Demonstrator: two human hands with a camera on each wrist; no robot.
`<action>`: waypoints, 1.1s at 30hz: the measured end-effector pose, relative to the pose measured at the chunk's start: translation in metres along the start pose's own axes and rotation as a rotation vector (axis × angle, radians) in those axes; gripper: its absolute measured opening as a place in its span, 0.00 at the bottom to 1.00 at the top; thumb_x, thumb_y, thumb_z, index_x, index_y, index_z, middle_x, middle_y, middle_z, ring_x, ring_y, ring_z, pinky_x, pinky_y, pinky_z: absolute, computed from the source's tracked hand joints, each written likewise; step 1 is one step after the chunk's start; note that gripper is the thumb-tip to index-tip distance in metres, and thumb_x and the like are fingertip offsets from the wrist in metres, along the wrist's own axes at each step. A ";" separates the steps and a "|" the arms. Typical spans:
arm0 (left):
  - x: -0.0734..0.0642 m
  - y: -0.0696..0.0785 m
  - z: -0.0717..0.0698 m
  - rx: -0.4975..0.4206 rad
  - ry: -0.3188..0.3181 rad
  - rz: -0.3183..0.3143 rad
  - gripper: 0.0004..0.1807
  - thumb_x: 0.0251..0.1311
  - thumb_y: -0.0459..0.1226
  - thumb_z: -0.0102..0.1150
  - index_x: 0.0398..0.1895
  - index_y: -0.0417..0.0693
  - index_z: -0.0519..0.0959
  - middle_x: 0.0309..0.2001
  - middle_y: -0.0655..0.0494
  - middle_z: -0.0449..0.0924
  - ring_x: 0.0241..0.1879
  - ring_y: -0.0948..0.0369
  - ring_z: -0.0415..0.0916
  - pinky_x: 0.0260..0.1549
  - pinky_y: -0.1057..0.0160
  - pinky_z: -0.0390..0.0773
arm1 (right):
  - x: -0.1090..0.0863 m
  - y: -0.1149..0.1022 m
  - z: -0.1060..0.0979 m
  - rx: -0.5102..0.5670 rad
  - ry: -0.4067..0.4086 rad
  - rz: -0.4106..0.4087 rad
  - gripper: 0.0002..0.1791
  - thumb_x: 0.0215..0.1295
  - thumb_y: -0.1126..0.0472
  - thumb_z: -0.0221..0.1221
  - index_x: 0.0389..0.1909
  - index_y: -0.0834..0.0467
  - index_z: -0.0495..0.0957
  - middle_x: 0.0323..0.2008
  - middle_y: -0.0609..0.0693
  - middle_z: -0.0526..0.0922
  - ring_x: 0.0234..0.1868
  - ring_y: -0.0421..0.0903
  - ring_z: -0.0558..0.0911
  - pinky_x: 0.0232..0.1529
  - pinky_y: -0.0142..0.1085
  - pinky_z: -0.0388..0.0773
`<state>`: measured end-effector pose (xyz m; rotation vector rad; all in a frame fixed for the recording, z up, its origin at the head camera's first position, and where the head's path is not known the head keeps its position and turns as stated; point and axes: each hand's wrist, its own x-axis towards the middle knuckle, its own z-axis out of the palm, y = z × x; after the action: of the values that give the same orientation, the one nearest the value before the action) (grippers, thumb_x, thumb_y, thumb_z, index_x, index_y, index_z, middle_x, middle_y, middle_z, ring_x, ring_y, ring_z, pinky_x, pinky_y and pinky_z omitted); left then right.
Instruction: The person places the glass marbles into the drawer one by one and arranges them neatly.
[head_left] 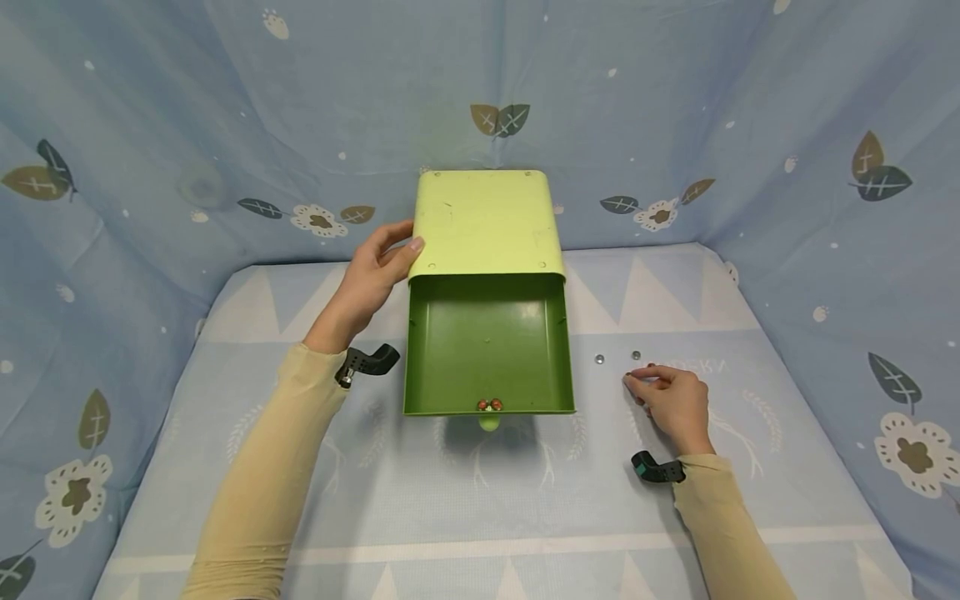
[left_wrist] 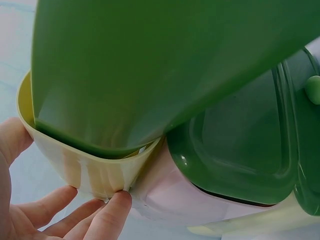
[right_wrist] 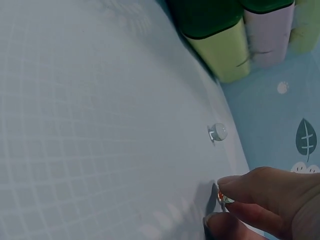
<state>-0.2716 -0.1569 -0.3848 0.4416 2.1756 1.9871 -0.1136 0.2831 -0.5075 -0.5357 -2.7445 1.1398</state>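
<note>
Drawer (head_left: 480,367) in green juts from a yellow-green case (head_left: 483,221) at the centre of the frame, small red pieces (head_left: 497,404) by its front wall above the knob (head_left: 489,423). Left of centre, the left grip (head_left: 371,275) holds the case's left edge, thumb and fingers spread around it. Right of the drawer, shiny beads (head_left: 599,359) lie on the counter (head_left: 450,508). The right grip (head_left: 677,404) is narrow, just beside the right-hand bead; whether it pinches anything, I cannot tell.
</note>
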 end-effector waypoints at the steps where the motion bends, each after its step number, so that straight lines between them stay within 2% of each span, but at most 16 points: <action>1: 0.000 0.000 0.000 0.000 0.000 0.000 0.36 0.84 0.48 0.58 0.86 0.45 0.61 0.82 0.49 0.64 0.78 0.53 0.68 0.75 0.49 0.73 | 0.000 0.000 0.000 0.001 0.001 -0.001 0.13 0.71 0.58 0.75 0.47 0.64 0.92 0.21 0.51 0.84 0.18 0.45 0.81 0.19 0.33 0.75; 15: -0.001 0.000 0.000 0.010 -0.005 0.007 0.36 0.84 0.49 0.58 0.86 0.46 0.62 0.82 0.51 0.63 0.78 0.54 0.68 0.74 0.49 0.73 | -0.010 -0.010 -0.002 0.048 -0.036 -0.027 0.15 0.73 0.57 0.74 0.49 0.66 0.91 0.22 0.52 0.87 0.19 0.47 0.83 0.21 0.32 0.77; 17: -0.001 0.000 0.000 0.008 -0.006 0.008 0.36 0.84 0.49 0.58 0.86 0.46 0.62 0.82 0.51 0.63 0.78 0.54 0.68 0.74 0.49 0.73 | -0.013 -0.014 -0.004 0.052 -0.043 -0.038 0.15 0.73 0.57 0.74 0.50 0.65 0.92 0.22 0.52 0.87 0.19 0.48 0.83 0.25 0.30 0.78; 19: -0.001 0.000 0.000 0.008 -0.004 0.008 0.36 0.84 0.49 0.58 0.86 0.46 0.62 0.82 0.50 0.63 0.78 0.54 0.68 0.74 0.49 0.73 | -0.016 -0.019 -0.006 0.053 -0.047 -0.052 0.16 0.73 0.55 0.74 0.49 0.65 0.92 0.22 0.52 0.87 0.19 0.48 0.84 0.33 0.27 0.77; 21: 0.000 0.000 0.000 0.007 -0.004 0.008 0.36 0.84 0.49 0.58 0.86 0.46 0.62 0.82 0.50 0.64 0.78 0.54 0.68 0.74 0.49 0.73 | -0.019 -0.024 -0.008 0.047 -0.046 -0.071 0.15 0.73 0.55 0.75 0.49 0.63 0.93 0.22 0.52 0.87 0.24 0.47 0.85 0.41 0.25 0.75; 23: 0.000 0.000 0.000 0.007 -0.005 0.008 0.36 0.84 0.49 0.58 0.86 0.46 0.62 0.82 0.50 0.64 0.78 0.54 0.68 0.74 0.49 0.73 | -0.023 -0.029 -0.011 0.040 -0.047 -0.091 0.15 0.72 0.54 0.75 0.48 0.62 0.93 0.22 0.52 0.87 0.30 0.45 0.86 0.43 0.25 0.74; 26: 0.000 0.001 -0.001 0.006 -0.007 0.008 0.36 0.84 0.48 0.58 0.86 0.45 0.62 0.82 0.49 0.64 0.78 0.53 0.68 0.74 0.49 0.73 | -0.028 -0.035 -0.014 0.048 -0.055 -0.114 0.14 0.71 0.55 0.76 0.47 0.61 0.93 0.22 0.54 0.86 0.31 0.48 0.87 0.36 0.27 0.77; 29: 0.000 0.001 -0.001 0.003 -0.010 0.008 0.36 0.84 0.48 0.58 0.86 0.45 0.61 0.82 0.49 0.64 0.78 0.53 0.68 0.74 0.49 0.73 | -0.035 -0.042 -0.018 0.062 -0.075 -0.134 0.14 0.71 0.55 0.76 0.48 0.61 0.93 0.23 0.56 0.86 0.24 0.55 0.86 0.27 0.32 0.77; 33: 0.000 0.001 -0.001 -0.004 -0.015 0.011 0.35 0.84 0.48 0.59 0.85 0.45 0.62 0.82 0.49 0.64 0.77 0.53 0.69 0.74 0.49 0.73 | -0.046 -0.051 -0.025 0.077 -0.096 -0.170 0.14 0.71 0.54 0.76 0.48 0.60 0.93 0.24 0.57 0.86 0.22 0.58 0.84 0.28 0.32 0.78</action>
<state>-0.2719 -0.1572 -0.3838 0.4676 2.1640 1.9868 -0.0792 0.2492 -0.4525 -0.2382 -2.7478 1.2532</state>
